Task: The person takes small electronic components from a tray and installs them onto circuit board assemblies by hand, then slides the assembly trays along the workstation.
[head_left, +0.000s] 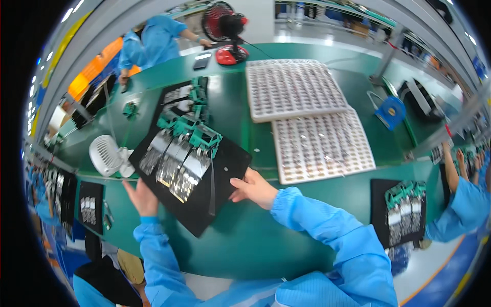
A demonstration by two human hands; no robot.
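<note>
step in hand, as judged: the black flat rectangular board, loaded with silver metallic strips and green plastic clips, is being handled with both hands. it is turned askew above the near half of the green smooth worktop, left of the two trays; whether any edge touches down, cannot tell.

grip, right hand: grasping the board's right edge, thumb on the top face. grip, left hand: at the lower left edge, thumb splayed outward, other fingers hidden beneath; closed or merely propping, cannot tell. what the next move calls for, as judged: keep the board level and both edges supported, since the loose-looking strips could slide.

counts:
- boards carrying strips: four. one held; one just behind it; one at far left; one at right, with three green clips.
- clips on the held board: about three; overlap and blur prevent a sure count.
- white shallow trays of small parts: two, the near one overlapped by the far one.
- fans: two, one white plastic, one red-and-black.
- blue rounded plastic case: one.
</note>
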